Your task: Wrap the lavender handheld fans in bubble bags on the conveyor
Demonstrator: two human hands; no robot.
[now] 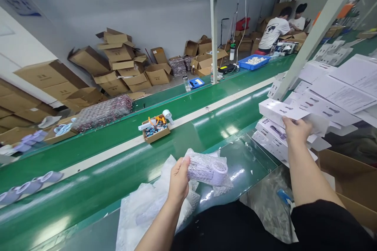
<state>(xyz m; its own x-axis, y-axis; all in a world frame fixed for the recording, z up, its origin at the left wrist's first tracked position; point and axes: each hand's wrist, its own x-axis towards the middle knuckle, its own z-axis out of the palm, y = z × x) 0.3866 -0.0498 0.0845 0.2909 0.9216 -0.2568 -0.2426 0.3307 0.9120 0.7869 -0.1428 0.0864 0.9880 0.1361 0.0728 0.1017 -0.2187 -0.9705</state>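
My left hand (180, 178) is closed on one end of a bubble-wrapped lavender device (207, 169) with a handle and a round, ring-like head; its exact kind does not show. It is held just above the green bench's near edge. White bubble bags (147, 208) lie under and beside my left wrist. At the right, my right hand (297, 128) grips the edge of a white printed carton (279, 109), thumb and fingers closed on it. This carton sits on a pile of similar white cartons (278, 133) with device pictures printed on them.
A small cardboard tray (157, 136) of small parts and orange-handled pliers sits across the green conveyor belt (118, 168). Lavender ring-headed pieces (32, 186) line the left. A slanted white post (318, 39) rises near the cartons. Two people (275, 31) sit far right, beyond a blue tray (253, 62).
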